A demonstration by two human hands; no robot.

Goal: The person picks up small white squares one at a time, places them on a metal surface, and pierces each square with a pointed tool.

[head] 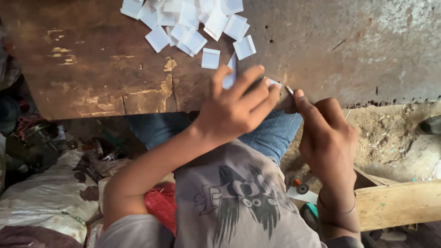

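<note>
A small white folded paper piece (229, 76) sits pinched in the left hand (236, 108) at the near edge of the worn wooden surface (92, 59). The right hand (326, 133) grips a thin metal tool (290, 90) just beside it. More white pieces (188, 23) lie heaped farther back.

Two bare hands are at work, the left hand (236, 108) and the right hand (326, 133). Roughly twenty white square pieces (190, 20) lie heaped on one worn wooden table (92, 69). One loose white piece (211, 58) sits apart.
</note>
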